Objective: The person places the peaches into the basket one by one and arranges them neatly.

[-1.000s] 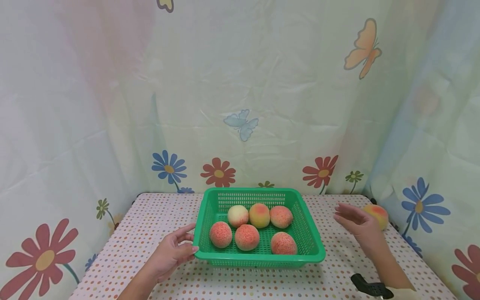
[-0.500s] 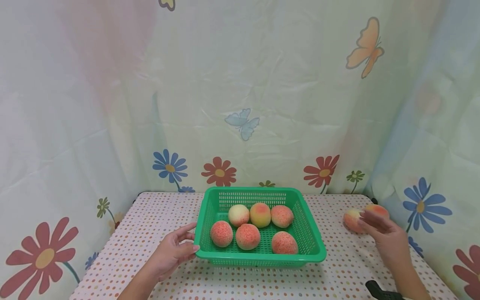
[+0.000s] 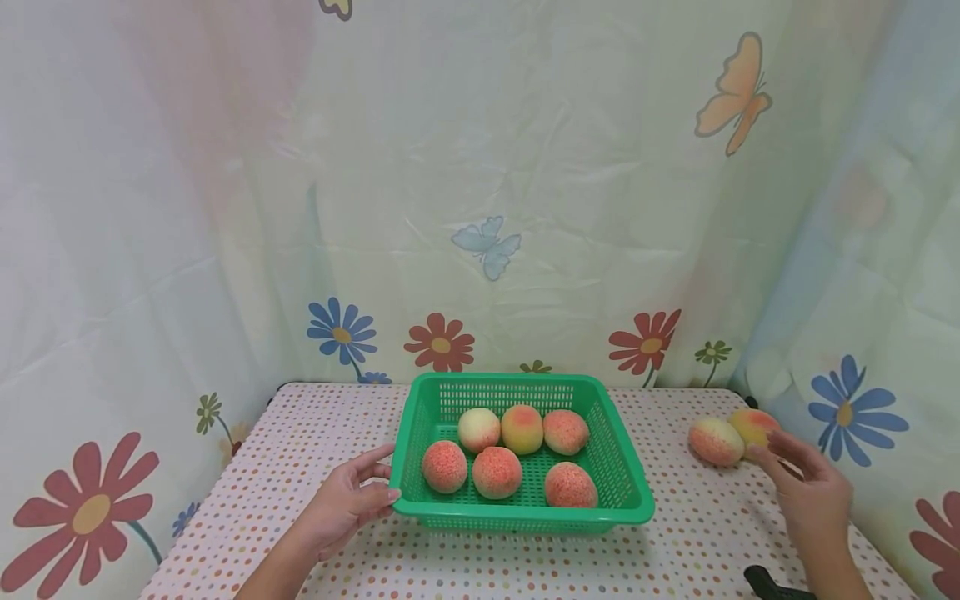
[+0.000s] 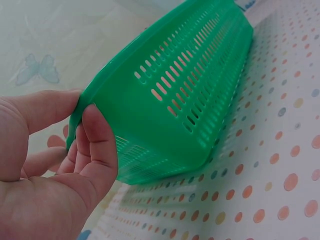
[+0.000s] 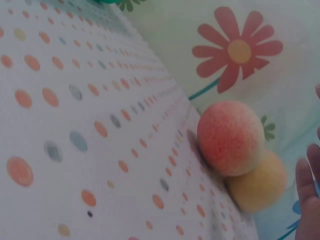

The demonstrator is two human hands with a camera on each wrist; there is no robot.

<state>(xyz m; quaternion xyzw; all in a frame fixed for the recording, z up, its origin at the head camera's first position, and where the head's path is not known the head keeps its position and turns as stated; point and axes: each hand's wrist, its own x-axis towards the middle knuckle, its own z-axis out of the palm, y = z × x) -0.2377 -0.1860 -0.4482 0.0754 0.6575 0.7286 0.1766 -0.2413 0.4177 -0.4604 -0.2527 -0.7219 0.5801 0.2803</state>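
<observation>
In the head view a green plastic basket point(image 3: 525, 515) with slotted walls holds several peaches, among them a red-speckled peach point(image 3: 497, 472) and a pale peach point(image 3: 478, 429). My left hand point(image 3: 345, 507) grips its near left corner; the left wrist view has thumb and fingers pinching the rim point(image 4: 117, 55). Two more peaches lie side by side on the table to the right: a pale one blushed red point(image 3: 716, 442) and a yellow one with an orange top point(image 3: 750, 427). Beside the yellow one is my right hand point(image 3: 813, 492), fingers loosely bent and holding nothing.
A white cloth with coloured dots point(image 3: 315, 429) covers the table. Behind and at both sides hangs a pale curtain point(image 3: 555, 167) printed with flowers and butterflies. A black strap-like piece point(image 3: 776, 586) shows by the right wrist.
My right hand has moved right, uncovering the pale red-blushed peach that it hid at first, and is now by the yellow peach. The left hand has stayed on the basket.
</observation>
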